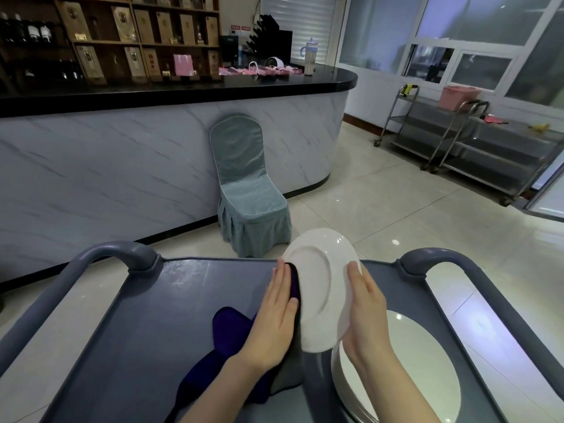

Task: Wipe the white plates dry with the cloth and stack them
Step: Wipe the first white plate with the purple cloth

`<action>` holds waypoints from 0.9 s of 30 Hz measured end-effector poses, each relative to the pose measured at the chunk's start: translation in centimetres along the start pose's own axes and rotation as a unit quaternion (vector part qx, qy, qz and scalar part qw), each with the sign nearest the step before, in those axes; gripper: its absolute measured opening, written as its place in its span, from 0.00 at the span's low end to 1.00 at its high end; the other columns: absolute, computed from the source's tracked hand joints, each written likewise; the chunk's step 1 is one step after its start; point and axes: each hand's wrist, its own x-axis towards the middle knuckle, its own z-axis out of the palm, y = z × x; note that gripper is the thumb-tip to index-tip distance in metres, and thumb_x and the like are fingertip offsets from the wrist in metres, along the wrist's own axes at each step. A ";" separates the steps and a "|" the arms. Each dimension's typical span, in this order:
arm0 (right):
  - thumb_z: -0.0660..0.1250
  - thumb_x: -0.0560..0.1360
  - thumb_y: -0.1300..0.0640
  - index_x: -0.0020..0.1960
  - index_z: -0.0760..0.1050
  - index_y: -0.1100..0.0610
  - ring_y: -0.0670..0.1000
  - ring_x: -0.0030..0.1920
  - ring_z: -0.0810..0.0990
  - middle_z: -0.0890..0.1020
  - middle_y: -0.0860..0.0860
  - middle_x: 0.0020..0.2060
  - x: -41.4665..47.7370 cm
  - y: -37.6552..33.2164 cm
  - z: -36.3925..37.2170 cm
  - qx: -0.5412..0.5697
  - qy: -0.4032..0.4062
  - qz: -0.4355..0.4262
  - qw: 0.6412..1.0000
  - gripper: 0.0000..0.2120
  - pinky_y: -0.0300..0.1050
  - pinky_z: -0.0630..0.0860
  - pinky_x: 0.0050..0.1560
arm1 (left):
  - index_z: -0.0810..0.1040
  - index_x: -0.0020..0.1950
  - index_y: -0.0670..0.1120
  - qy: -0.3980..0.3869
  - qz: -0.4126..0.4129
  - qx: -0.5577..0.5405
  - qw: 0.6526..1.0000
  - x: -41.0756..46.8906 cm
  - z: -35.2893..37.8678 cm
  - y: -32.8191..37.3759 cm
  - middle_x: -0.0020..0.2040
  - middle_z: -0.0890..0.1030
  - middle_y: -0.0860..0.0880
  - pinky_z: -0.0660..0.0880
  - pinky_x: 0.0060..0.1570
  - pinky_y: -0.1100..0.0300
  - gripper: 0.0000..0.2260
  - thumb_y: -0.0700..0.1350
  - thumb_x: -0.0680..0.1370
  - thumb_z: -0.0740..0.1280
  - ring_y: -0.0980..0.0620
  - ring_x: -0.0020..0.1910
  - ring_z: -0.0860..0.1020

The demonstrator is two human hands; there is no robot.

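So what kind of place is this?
Probably a restaurant or banquet hall: a bar counter backed by bottle shelves, a covered banquet chair, and steel serving trolleys.

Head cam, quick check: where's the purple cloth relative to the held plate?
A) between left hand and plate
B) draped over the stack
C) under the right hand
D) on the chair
A: the left hand presses the cloth flat against the tilted plate, while the right hand grips the bare opposite rim.
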 end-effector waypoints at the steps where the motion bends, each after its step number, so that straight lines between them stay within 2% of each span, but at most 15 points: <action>1: 0.62 0.82 0.52 0.52 0.85 0.48 0.47 0.52 0.85 0.87 0.46 0.51 0.1 0.0 -0.2 -0.002 0.006 -0.004 1.000 0.11 0.40 0.78 0.46 | 0.37 0.76 0.59 -0.008 0.000 0.009 1.000 -0.4 0.5 0.1 0.74 0.33 0.70 0.39 0.77 0.59 0.26 0.45 0.86 0.49 0.65 0.76 0.36; 4: 0.61 0.83 0.52 0.57 0.83 0.50 0.48 0.53 0.85 0.86 0.48 0.53 -0.3 0.9 -0.5 -0.011 0.018 0.009 1.000 0.12 0.41 0.80 0.48 | 0.36 0.75 0.62 -0.038 0.043 0.027 0.998 -1.2 2.2 1.5 0.76 0.35 0.67 0.38 0.78 0.54 0.26 0.44 0.85 0.48 0.66 0.76 0.36; 7: 0.58 0.84 0.53 0.61 0.81 0.50 0.48 0.60 0.82 0.85 0.47 0.57 -1.4 2.3 -0.8 -0.011 0.021 0.033 0.999 0.14 0.49 0.75 0.62 | 0.36 0.74 0.65 -0.070 0.069 0.013 0.995 -0.7 2.6 3.1 0.77 0.36 0.68 0.39 0.77 0.54 0.26 0.46 0.85 0.47 0.66 0.76 0.36; 11: 0.59 0.84 0.54 0.59 0.82 0.51 0.52 0.56 0.84 0.86 0.50 0.54 -2.0 2.5 -1.2 0.014 0.022 0.064 0.998 0.13 0.52 0.78 0.58 | 0.39 0.75 0.65 -0.053 0.055 -0.011 0.997 1.0 1.8 3.0 0.77 0.38 0.67 0.40 0.78 0.54 0.23 0.48 0.86 0.47 0.67 0.76 0.38; 14: 0.61 0.83 0.53 0.58 0.83 0.51 0.52 0.55 0.84 0.86 0.49 0.53 -1.6 1.6 -1.6 -0.001 0.023 0.046 0.999 0.12 0.51 0.78 0.58 | 0.39 0.75 0.63 -0.015 0.010 -0.029 0.999 1.6 1.7 2.1 0.76 0.38 0.68 0.40 0.78 0.53 0.23 0.48 0.86 0.48 0.67 0.76 0.39; 16: 0.61 0.83 0.53 0.57 0.83 0.51 0.50 0.54 0.84 0.87 0.48 0.52 -1.3 1.1 -2.2 -0.006 0.024 0.028 0.999 0.12 0.49 0.78 0.57 | 0.38 0.75 0.63 -0.019 -0.012 -0.046 0.999 1.4 2.1 1.7 0.75 0.37 0.70 0.39 0.78 0.55 0.23 0.49 0.86 0.48 0.68 0.75 0.37; 20: 0.60 0.83 0.53 0.58 0.82 0.51 0.45 0.52 0.85 0.87 0.46 0.51 -0.5 0.9 -3.4 0.001 0.039 0.021 0.999 0.12 0.41 0.78 0.48 | 0.31 0.72 0.66 -0.052 -0.015 0.085 0.995 -0.3 4.9 2.8 0.71 0.31 0.73 0.33 0.76 0.59 0.28 0.46 0.82 0.46 0.68 0.75 0.35; 22: 0.59 0.83 0.53 0.59 0.81 0.50 0.44 0.53 0.84 0.86 0.45 0.52 -0.3 1.0 -3.7 -0.002 0.043 0.022 0.999 0.12 0.40 0.77 0.50 | 0.34 0.75 0.66 -0.042 0.028 0.048 0.998 -1.7 6.7 3.9 0.75 0.35 0.71 0.36 0.75 0.63 0.28 0.50 0.80 0.46 0.68 0.75 0.37; 24: 0.59 0.83 0.53 0.59 0.81 0.49 0.45 0.55 0.84 0.86 0.45 0.53 -0.4 1.3 -4.0 -0.008 0.042 0.025 0.999 0.12 0.43 0.77 0.55 | 0.37 0.76 0.66 -0.032 0.034 -0.004 0.999 -2.1 7.7 4.5 0.76 0.39 0.72 0.39 0.75 0.63 0.27 0.50 0.81 0.45 0.68 0.76 0.39; 27: 0.59 0.83 0.52 0.60 0.81 0.47 0.44 0.54 0.84 0.86 0.43 0.53 -1.0 1.8 -4.3 -0.034 0.032 0.014 0.999 0.12 0.44 0.78 0.55 | 0.35 0.76 0.60 -0.011 0.016 0.060 0.998 -0.9 8.1 4.4 0.75 0.35 0.71 0.39 0.75 0.63 0.26 0.44 0.84 0.45 0.67 0.76 0.38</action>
